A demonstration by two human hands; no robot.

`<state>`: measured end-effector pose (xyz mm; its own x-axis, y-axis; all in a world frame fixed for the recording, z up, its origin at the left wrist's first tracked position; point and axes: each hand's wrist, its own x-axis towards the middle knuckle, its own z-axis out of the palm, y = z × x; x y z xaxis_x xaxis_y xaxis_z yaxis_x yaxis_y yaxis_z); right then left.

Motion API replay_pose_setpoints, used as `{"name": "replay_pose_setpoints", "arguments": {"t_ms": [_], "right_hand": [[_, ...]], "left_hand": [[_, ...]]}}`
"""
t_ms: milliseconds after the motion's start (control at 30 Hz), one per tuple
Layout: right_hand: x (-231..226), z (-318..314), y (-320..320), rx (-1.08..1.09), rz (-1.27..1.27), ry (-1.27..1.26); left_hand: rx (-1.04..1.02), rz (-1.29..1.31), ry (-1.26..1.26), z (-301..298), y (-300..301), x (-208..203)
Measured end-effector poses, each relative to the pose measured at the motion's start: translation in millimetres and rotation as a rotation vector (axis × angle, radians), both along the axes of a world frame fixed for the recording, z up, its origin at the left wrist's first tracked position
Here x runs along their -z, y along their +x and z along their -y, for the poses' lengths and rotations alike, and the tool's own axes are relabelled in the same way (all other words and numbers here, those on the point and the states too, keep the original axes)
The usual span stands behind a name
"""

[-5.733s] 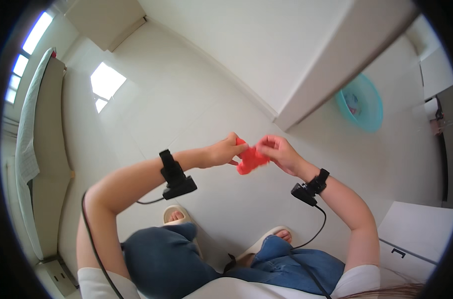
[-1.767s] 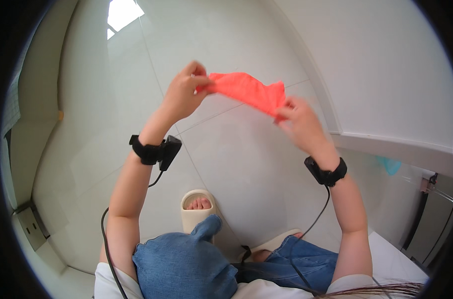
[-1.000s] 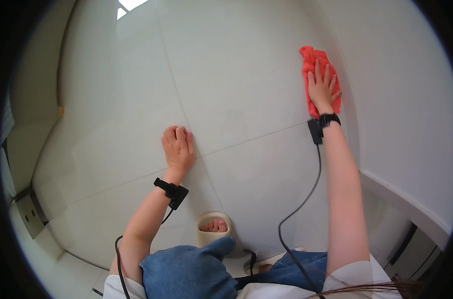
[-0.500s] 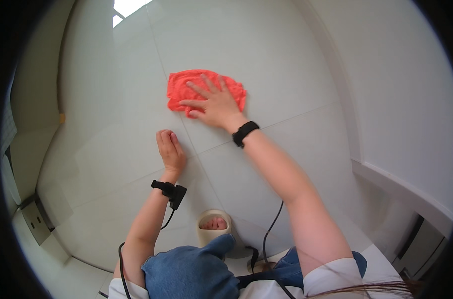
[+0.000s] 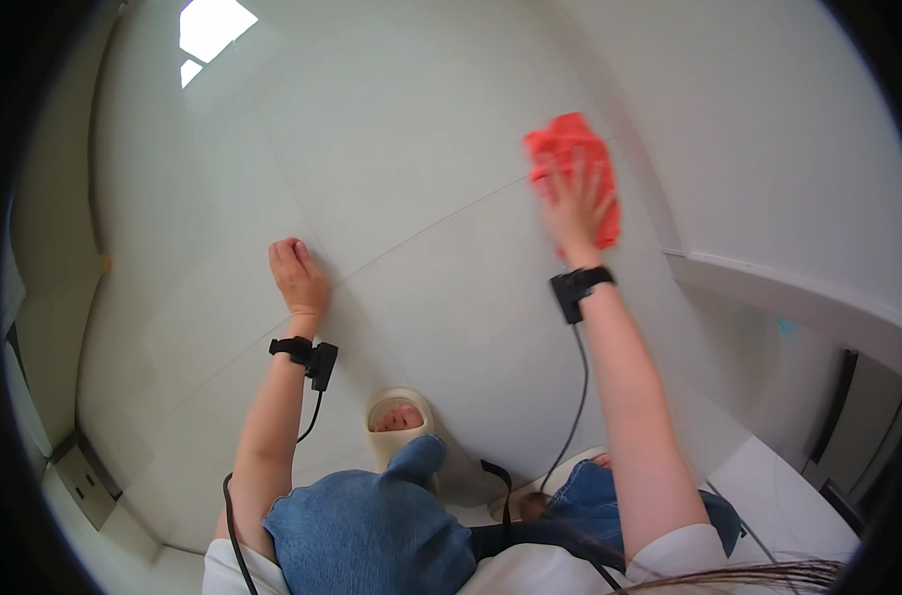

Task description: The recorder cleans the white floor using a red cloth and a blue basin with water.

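A crumpled coral-red cloth point(image 5: 600, 188) lies on the pale tiled floor point(image 5: 421, 278), near the white panel at the right. My right hand point(image 5: 573, 206) rests flat on top of it with the fingers spread, and motion blurs both a little. Farther left, my left hand point(image 5: 299, 281) leans on the floor with its fingers curled in. No object shows in that hand, and it is well apart from the cloth. Each wrist carries a black strap with a small box and a cable.
A white panel point(image 5: 768, 139) with a low ledge point(image 5: 778, 283) bounds the right side. On the left runs a beige upright surface point(image 5: 59, 198), with a socket plate point(image 5: 84, 486) lower down. My feet in cream slides point(image 5: 401, 397) stand close to me, with cables hanging nearby.
My right hand has carried the cloth across the floor to the right, and the cloth now lies more lengthwise. The left hand stays curled on the floor. The whole view has shifted slightly.
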<state>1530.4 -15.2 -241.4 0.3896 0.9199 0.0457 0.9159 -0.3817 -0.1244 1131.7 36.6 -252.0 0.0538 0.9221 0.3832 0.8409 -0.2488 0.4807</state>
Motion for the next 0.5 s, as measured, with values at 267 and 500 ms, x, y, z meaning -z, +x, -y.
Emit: {"name": "replay_pose_setpoints", "arguments": {"t_ms": [267, 500], "right_hand": [[-12, 133, -202, -0.76, -0.469, -0.073], [-9, 138, -59, -0.313, -0.258, 0.024]], "left_hand": [[-0.007, -0.156, -0.018, -1, -14, 2], [0.019, -0.156, -0.094, -3, -15, 6]]}}
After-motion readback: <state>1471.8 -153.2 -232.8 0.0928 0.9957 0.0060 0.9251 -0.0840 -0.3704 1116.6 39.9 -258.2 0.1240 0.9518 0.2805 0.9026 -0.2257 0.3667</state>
